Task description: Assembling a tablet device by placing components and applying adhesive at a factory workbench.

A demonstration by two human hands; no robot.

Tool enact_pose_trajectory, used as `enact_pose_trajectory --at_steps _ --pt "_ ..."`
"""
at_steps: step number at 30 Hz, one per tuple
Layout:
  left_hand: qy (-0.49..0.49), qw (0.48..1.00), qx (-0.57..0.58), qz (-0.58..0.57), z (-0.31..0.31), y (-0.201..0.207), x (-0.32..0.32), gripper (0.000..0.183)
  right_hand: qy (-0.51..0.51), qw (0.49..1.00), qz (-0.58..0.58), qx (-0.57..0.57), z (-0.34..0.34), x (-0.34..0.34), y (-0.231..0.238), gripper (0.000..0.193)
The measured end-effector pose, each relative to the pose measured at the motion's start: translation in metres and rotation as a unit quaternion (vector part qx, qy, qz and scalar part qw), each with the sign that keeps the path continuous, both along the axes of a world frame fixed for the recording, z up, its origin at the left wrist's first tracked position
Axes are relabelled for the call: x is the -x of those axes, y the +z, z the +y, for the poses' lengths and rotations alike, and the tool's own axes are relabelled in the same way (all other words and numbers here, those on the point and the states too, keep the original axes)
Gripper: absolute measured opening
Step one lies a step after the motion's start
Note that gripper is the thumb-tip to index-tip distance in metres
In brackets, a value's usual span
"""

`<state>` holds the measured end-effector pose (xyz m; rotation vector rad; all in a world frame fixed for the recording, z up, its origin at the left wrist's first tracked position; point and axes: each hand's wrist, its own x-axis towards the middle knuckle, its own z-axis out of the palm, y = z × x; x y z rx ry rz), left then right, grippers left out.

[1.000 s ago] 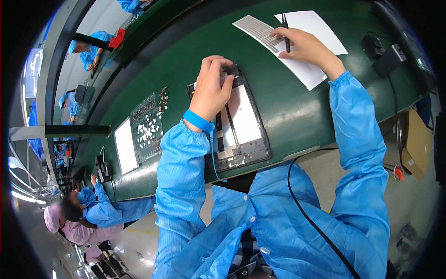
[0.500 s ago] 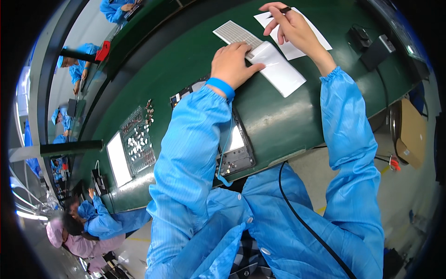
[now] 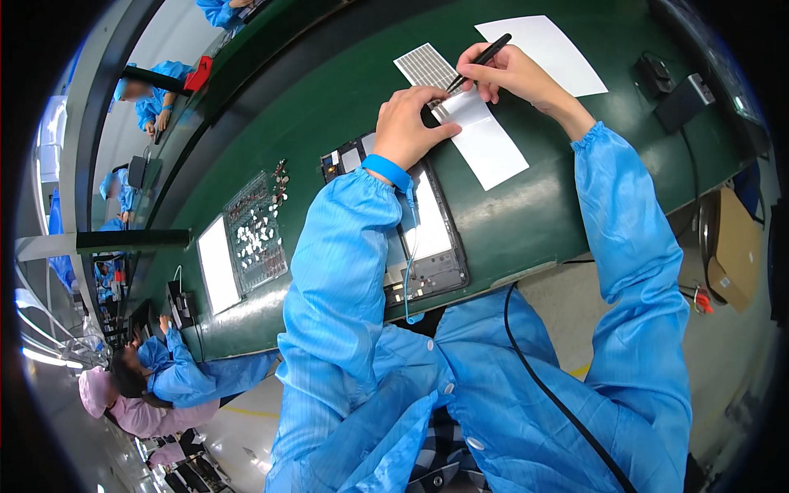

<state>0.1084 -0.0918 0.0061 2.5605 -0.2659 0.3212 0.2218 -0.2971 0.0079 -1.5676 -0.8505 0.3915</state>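
A sticker sheet (image 3: 491,149) lies on the bench. Its far part carries rows of small pale grey strips, while the near part is plain glossy white. My left hand (image 3: 407,131) holds it at the left edge, fingers curled near the strips and thumb stretched over the white part. In my right hand (image 3: 516,76) is a pair of black tweezers (image 3: 491,51), slanted with the tips down at the strips beside my left fingers. Whether the tips grip a strip is too small to tell. Below my left wrist lies an opened tablet-like device (image 3: 440,267), partly covered by my sleeve.
White paper (image 3: 551,53) lies beyond my right hand, and black box-shaped devices (image 3: 685,103) stand at the right. Left are a clear tray of small parts (image 3: 256,234) and a white sheet (image 3: 219,264). A blue cord runs from my wristband (image 3: 386,170). Other people sit at left.
My right hand has come down and left from above the paper, bringing the tweezers to the strips. The sheet's raised white part now lies flatter. My left hand stays on the sheet.
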Motion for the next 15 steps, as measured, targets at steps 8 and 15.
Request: enact_pose_trajectory --at_steps 8,15 --pt "-0.01 0.998 0.045 -0.034 0.0 -0.003 0.005 0.043 -0.002 1.0 -0.003 -0.001 -0.001 0.001 0.001 0.028" --pt "0.035 0.998 0.058 -0.012 -0.002 -0.002 0.006 0.03 -0.012 0.999 -0.04 0.027 -0.001 0.011 0.013 0.027"
